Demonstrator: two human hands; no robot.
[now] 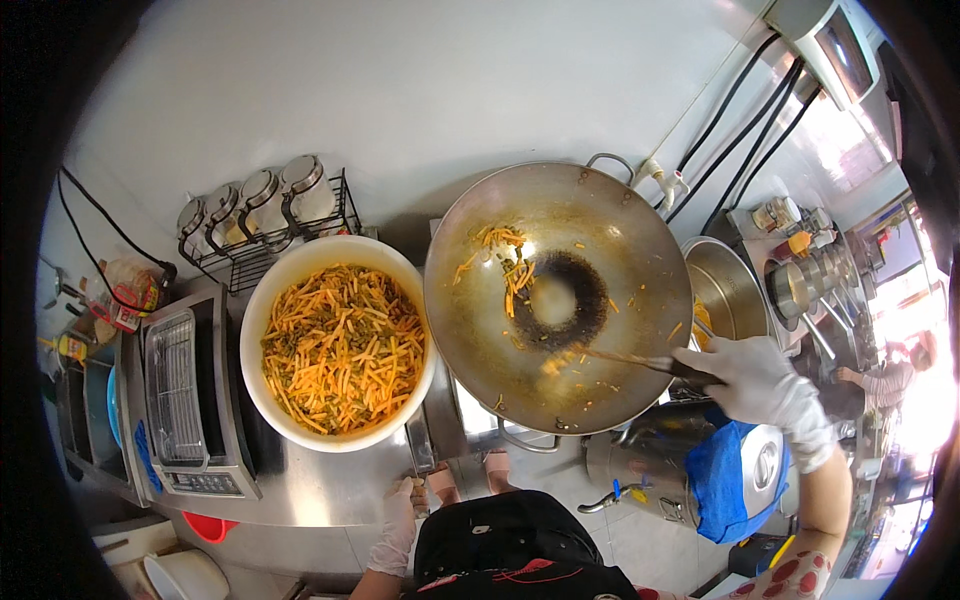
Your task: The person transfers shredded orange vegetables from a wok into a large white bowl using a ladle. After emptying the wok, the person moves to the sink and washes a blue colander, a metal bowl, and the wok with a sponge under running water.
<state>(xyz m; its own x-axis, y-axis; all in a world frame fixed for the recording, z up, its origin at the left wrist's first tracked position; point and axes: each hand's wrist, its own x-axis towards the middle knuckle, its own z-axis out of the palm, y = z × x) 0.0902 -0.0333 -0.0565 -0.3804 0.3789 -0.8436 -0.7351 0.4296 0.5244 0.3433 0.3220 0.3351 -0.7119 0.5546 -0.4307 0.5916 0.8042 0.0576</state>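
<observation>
My right hand point(754, 379), in a white glove, grips the dark handle of a long cooking utensil point(652, 362). Its blurred far end, with some orange shreds on it, is over the lower part of a large steel wok point(645, 247). A small clump of orange and green vegetable shreds point(517, 277) lies left of the wok's dark centre. Left of the wok, a white tub point(253, 375) holds a heap of cooked shredded vegetables point(345, 352). My gloved left hand point(401, 502) is low by the steel counter's front edge; its fingers are partly hidden.
A wire rack point(255, 259) with several lidded jars stands behind the tub. At left are a toaster oven point(202, 420) and bottles. Right of the wok sit a steel pot point(731, 281) and a tall lidded steel container point(652, 465) with a tap. Another person point(892, 382) works at far right.
</observation>
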